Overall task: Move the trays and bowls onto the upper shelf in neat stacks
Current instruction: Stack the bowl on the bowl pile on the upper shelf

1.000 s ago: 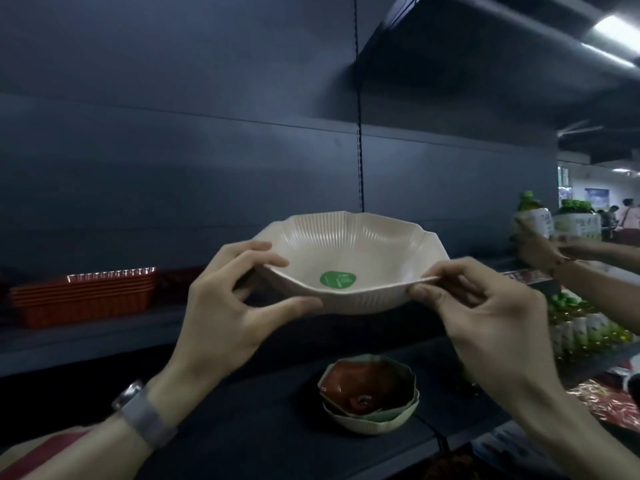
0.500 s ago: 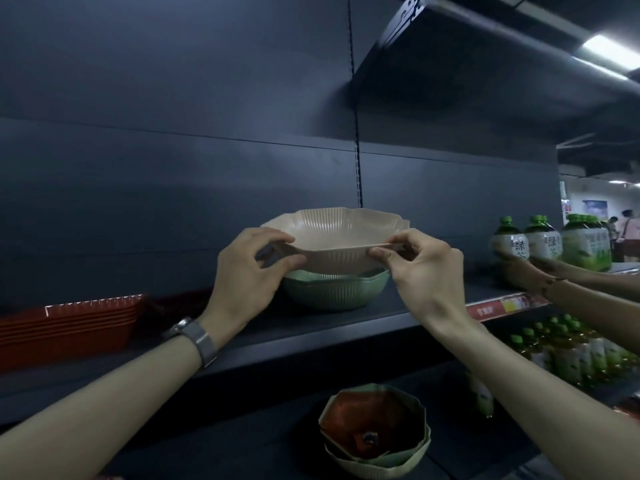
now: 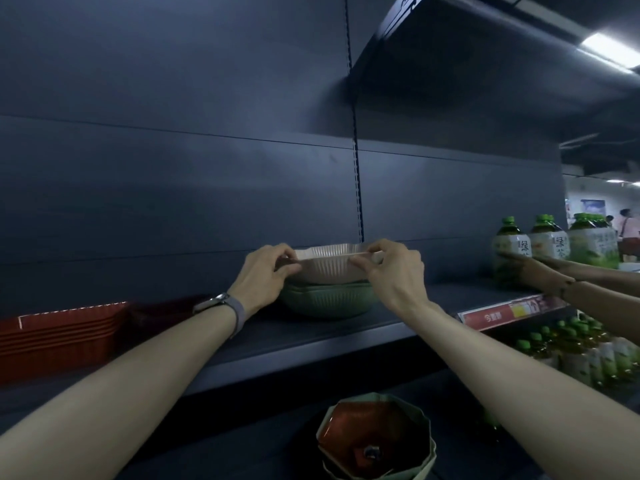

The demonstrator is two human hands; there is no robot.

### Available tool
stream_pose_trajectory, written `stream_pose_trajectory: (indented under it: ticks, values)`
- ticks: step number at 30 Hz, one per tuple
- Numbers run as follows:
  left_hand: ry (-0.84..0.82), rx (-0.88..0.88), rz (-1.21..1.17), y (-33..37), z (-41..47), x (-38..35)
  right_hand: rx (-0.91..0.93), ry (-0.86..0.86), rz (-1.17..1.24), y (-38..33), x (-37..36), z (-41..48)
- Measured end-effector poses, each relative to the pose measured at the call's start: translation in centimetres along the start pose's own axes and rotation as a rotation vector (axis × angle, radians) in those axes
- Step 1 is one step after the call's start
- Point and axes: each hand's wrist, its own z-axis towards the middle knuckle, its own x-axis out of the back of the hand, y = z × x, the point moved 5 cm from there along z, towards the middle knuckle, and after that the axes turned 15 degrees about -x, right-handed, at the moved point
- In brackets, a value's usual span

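Since half a second back, the beige bowl (image 3: 327,268) has dropped the last bit. It was hovering just over the green bowl (image 3: 329,301) and now it sits nested inside it. Both hands are on it. The left hand (image 3: 266,278) pinches its rim at the green bowl's left side and the right hand (image 3: 391,275) pinches the rim at the right side, fingers curled over the edge. Gripping opposite edges makes sense to me: it keeps the bowl level so it goes straight in instead of sitting cocked. The green bowl is on the upper shelf (image 3: 311,337), so that's the stack growing. Well left of the green bowl there's a pile of red trays (image 3: 59,337), already nested. Below the green bowl, on the lower shelf (image 3: 221,452), a few small bowls (image 3: 375,441) wait. My guess is letting go comes next, then those.
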Motion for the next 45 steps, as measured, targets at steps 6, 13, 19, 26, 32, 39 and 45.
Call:
stream_pose_trajectory:
  ticks: [6,13,19,26,32,39,45]
  values:
    - [-0.088,0.006,0.033,-2.2,0.0,-1.1,-0.013,-0.169,-0.244,0.7,-1.9,0.8]
    - [-0.21,0.071,0.079,-2.8,-0.1,-1.7,-0.05,-0.231,-0.322,2.3,-3.0,1.7]
    - [-0.27,0.172,0.092,-2.4,-0.9,-1.8,-0.05,-0.288,-0.273,3.6,-3.2,1.0]
    - [-0.282,0.126,0.074,0.0,-1.8,-2.8,0.002,-0.331,-0.26,4.7,-2.7,-0.3]
    - [-0.243,0.122,0.079,1.9,-2.6,-2.0,0.048,-0.201,-0.203,4.5,-1.2,-1.8]
    - [-0.065,0.037,-0.054,7.1,-4.6,-1.2,0.141,-0.129,-0.092,3.8,-0.1,-4.3]
    - [-0.047,0.001,-0.21,11.2,-9.3,-3.0,0.184,-0.142,0.006,4.7,0.7,-8.0]
